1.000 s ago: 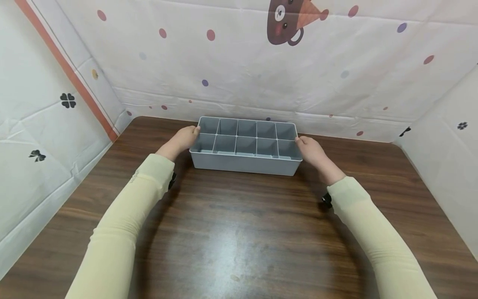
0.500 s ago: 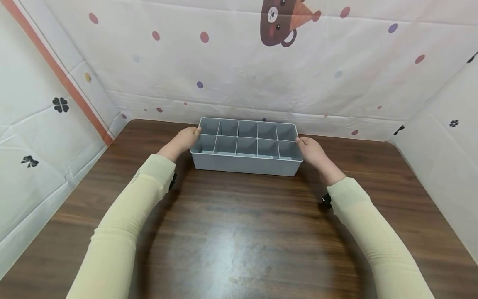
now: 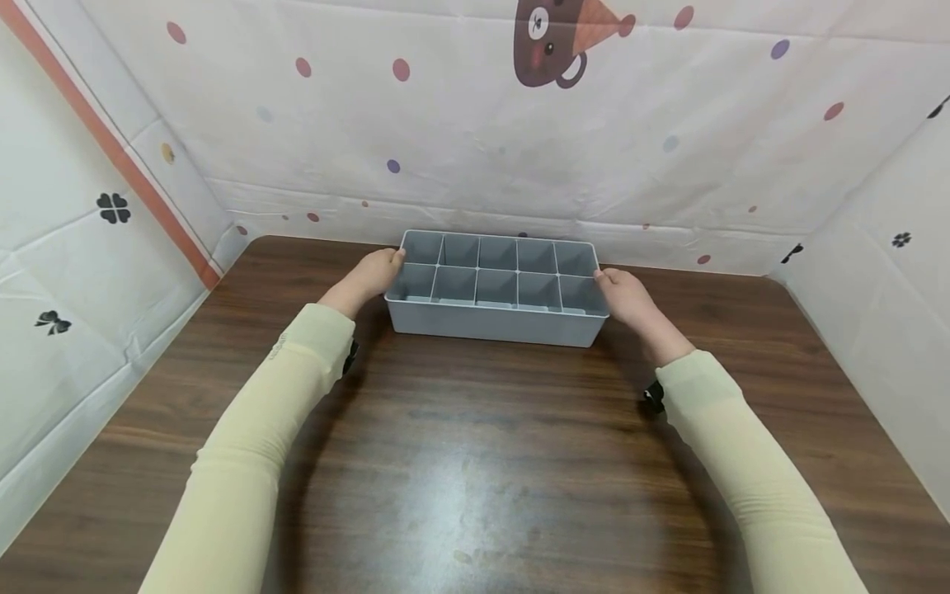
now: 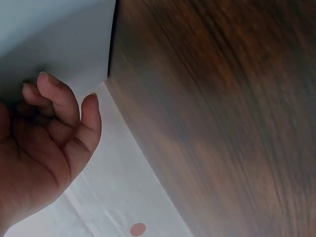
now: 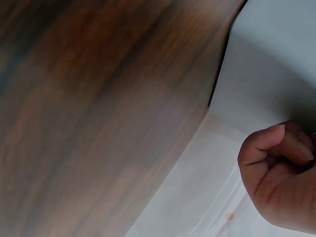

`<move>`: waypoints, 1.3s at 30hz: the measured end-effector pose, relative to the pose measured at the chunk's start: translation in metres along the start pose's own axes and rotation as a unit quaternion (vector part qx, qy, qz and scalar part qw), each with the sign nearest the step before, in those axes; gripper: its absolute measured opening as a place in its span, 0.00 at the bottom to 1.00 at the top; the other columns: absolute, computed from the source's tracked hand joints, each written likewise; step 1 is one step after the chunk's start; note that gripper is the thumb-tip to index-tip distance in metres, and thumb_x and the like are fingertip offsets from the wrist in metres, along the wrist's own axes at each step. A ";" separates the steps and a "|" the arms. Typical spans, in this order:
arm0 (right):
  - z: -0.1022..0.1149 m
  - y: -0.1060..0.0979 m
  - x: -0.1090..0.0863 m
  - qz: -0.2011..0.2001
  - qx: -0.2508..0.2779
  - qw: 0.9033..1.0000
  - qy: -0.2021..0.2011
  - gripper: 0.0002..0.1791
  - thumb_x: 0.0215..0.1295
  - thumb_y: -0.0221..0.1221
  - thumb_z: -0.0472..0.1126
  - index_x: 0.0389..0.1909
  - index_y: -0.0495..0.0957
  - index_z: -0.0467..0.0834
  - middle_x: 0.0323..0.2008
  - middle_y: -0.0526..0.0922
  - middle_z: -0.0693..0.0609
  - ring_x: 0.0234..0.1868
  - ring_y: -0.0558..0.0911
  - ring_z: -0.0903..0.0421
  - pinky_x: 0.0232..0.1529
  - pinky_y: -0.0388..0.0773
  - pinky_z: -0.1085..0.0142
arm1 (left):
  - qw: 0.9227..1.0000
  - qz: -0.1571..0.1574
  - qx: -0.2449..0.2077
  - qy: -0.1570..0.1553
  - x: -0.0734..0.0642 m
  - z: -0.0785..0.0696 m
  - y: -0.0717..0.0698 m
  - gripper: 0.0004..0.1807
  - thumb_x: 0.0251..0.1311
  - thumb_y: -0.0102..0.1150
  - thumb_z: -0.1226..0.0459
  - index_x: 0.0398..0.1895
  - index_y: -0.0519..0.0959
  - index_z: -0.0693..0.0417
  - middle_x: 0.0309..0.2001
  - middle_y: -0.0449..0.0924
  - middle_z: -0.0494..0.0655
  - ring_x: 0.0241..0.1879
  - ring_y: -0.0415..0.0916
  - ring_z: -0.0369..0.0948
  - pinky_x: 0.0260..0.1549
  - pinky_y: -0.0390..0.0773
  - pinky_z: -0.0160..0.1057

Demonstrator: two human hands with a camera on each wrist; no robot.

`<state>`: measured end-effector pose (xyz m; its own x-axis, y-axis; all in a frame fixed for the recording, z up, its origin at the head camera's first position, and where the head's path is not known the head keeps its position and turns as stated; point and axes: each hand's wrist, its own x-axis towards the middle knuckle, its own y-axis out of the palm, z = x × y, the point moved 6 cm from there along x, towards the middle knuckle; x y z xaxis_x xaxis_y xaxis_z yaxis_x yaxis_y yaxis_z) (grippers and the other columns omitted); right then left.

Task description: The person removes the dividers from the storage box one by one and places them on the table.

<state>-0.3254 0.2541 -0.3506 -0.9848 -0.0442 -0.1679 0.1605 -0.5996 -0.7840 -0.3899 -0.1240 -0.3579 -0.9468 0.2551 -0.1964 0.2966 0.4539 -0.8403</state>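
In the head view it is bright; white glare lies on the table [image 3: 475,429], and soft shadows run beside my sleeves [image 3: 248,437]. Both wrist views are dimmer, with shade across the grey box [image 4: 74,47] and the table's grain blurred.

The box [image 3: 491,324] is grey, the table [image 3: 475,429] wood-grained brown. White cloth [image 3: 475,107] at twelve o'clock is dotted red and purple.

A hand could slide freely over the tabletop [image 3: 475,437] between the person's two sleeves [image 3: 742,462], up to the grey box [image 3: 493,324]; from here the patterned sheet [image 3: 475,124] seems to rise just behind it, the left hand [image 3: 367,276] and right hand [image 3: 631,301] block its ends, and dividers [image 3: 496,271] split its open top into cells
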 end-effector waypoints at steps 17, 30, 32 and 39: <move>-0.010 -0.007 0.001 -0.005 -0.003 1.000 0.000 0.34 0.85 0.27 0.49 0.73 0.59 0.26 0.74 0.61 0.27 0.76 0.63 0.32 0.75 0.61 0.40 | 1.000 0.005 0.000 0.000 0.005 -0.010 0.006 0.32 0.84 0.20 0.56 0.78 0.52 0.72 0.79 0.53 0.68 0.80 0.51 0.59 0.80 0.53 0.54; -0.016 -0.015 0.001 -0.011 0.018 1.000 0.008 0.34 0.85 0.27 0.50 0.71 0.62 0.27 0.73 0.63 0.28 0.72 0.66 0.33 0.73 0.63 0.40 | 1.000 0.008 -0.004 0.001 0.008 -0.018 0.008 0.32 0.84 0.21 0.56 0.78 0.52 0.70 0.79 0.53 0.66 0.80 0.52 0.58 0.80 0.53 0.54; -0.016 -0.016 0.001 -0.013 0.016 1.000 0.008 0.34 0.85 0.27 0.50 0.71 0.62 0.27 0.73 0.63 0.28 0.73 0.66 0.33 0.73 0.62 0.40 | 1.000 0.007 -0.002 0.003 0.008 -0.019 0.007 0.31 0.84 0.21 0.56 0.78 0.53 0.71 0.79 0.53 0.67 0.80 0.53 0.58 0.79 0.54 0.54; -0.017 -0.014 0.002 -0.001 0.015 1.000 0.010 0.34 0.85 0.27 0.50 0.75 0.55 0.27 0.76 0.57 0.27 0.77 0.60 0.32 0.76 0.60 0.40 | 1.000 0.010 0.003 0.005 0.007 -0.019 0.007 0.32 0.84 0.21 0.57 0.78 0.52 0.72 0.79 0.52 0.68 0.81 0.50 0.59 0.80 0.52 0.54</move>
<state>-0.3286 0.2755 -0.3504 -0.9835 -0.0280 -0.1789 0.1571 -0.6234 -0.7660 -0.3924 -0.1027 -0.3560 -0.9395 0.2722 -0.2080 0.3143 0.4437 -0.8393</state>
